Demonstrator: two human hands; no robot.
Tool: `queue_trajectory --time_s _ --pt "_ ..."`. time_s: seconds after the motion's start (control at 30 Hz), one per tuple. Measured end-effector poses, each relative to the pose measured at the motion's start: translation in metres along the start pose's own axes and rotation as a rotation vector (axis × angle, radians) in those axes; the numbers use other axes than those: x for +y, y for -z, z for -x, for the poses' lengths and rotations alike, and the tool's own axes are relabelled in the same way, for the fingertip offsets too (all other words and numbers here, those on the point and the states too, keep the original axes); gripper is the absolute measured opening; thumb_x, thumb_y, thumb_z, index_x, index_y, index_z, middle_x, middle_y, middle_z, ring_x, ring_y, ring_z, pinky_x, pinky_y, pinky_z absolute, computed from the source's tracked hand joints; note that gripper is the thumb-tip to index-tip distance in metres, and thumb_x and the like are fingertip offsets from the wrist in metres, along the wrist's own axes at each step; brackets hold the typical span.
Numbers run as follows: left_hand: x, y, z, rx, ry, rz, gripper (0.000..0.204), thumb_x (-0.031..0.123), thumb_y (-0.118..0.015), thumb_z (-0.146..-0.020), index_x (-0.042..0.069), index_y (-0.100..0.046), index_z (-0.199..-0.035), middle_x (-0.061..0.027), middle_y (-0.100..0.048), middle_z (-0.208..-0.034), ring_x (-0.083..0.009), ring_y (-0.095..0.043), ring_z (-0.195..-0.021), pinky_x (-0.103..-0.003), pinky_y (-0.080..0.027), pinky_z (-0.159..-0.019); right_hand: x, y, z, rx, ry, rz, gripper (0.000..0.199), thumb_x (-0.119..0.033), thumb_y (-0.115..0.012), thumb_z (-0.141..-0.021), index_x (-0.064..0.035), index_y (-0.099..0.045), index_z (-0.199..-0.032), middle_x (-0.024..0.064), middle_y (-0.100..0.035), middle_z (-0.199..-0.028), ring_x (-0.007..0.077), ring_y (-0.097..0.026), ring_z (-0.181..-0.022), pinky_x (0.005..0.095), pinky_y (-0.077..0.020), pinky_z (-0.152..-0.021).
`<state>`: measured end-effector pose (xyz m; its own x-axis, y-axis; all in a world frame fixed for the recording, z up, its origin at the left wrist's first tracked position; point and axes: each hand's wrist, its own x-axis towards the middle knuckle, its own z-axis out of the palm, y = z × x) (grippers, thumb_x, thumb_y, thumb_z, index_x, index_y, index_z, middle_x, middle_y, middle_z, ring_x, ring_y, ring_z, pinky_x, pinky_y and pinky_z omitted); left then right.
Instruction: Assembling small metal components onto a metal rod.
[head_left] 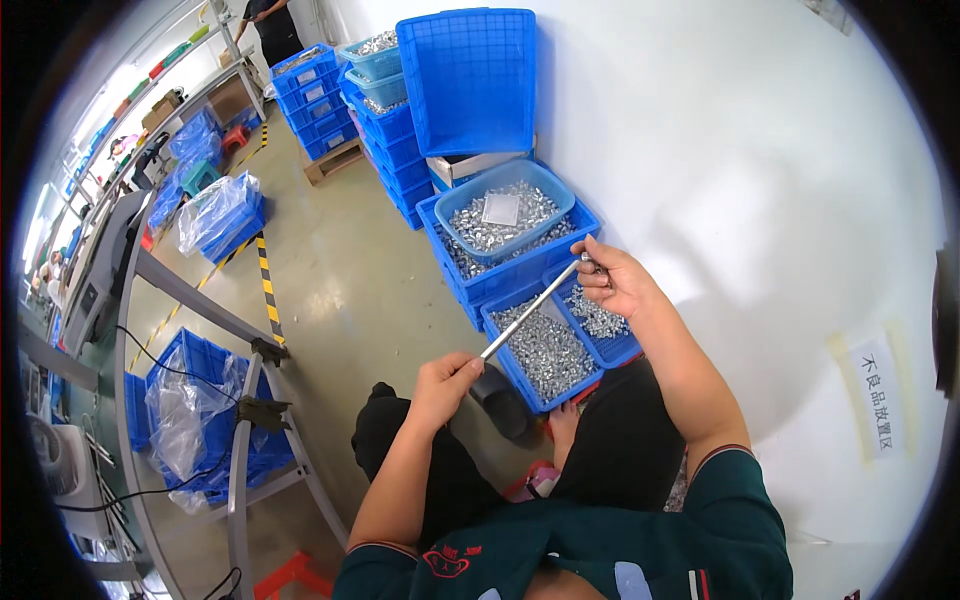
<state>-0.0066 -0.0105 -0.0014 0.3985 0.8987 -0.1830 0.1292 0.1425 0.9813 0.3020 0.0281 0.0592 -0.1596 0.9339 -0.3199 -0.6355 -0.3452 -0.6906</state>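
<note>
My left hand (447,390) is closed around the lower end of a slim silver metal rod (530,315). The rod slants up to the right, over a blue bin (572,394) filled with small shiny metal parts (548,358). At its upper end, my right hand (615,280) pinches a small metal piece against or beside the tip; the fingers partly hide it, so its exact kind cannot be told. Below this hand sits a smaller blue bin (617,352) with more small metal parts (597,314).
Behind the bins, a light-blue basket (447,222) of metal parts rests in a blue crate (452,283). An upright blue crate (468,85) leans nearby. A white wall (780,200) borders the right; a metal frame (238,460) and plastic-lined crates (190,410) stand left.
</note>
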Motion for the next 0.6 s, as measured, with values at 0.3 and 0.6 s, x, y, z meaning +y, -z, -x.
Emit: queue_trajectory --time_s 0.3,0.6 --pt "0.004 0.000 0.001 0.015 0.028 -0.041 0.022 0.020 -0.060 -0.085 -0.001 -0.064 -0.087 0.0035 -0.051 -0.063 -0.0041 -0.043 -0.057 -0.021 -0.034 -0.050 0.001 -0.025 0.007 0.094 0.158 0.509 0.020 -0.023 -0.062 -0.084 -0.0059 -0.055 -0.078 -0.0033 -0.043 -0.058 0.0031 -0.035 -0.046 0.0174 -0.0228 -0.038" --pt "-0.001 -0.001 -0.003 0.040 0.017 -0.069 0.023 0.020 -0.060 -0.084 -0.002 -0.064 -0.087 0.0012 -0.055 -0.066 -0.0064 -0.047 -0.060 -0.023 -0.038 -0.055 0.002 -0.025 0.006 0.091 0.201 0.501 0.019 -0.021 -0.064 -0.083 -0.0061 -0.054 -0.076 -0.0056 -0.040 -0.057 0.0016 -0.031 -0.042 0.0185 -0.0206 -0.037"
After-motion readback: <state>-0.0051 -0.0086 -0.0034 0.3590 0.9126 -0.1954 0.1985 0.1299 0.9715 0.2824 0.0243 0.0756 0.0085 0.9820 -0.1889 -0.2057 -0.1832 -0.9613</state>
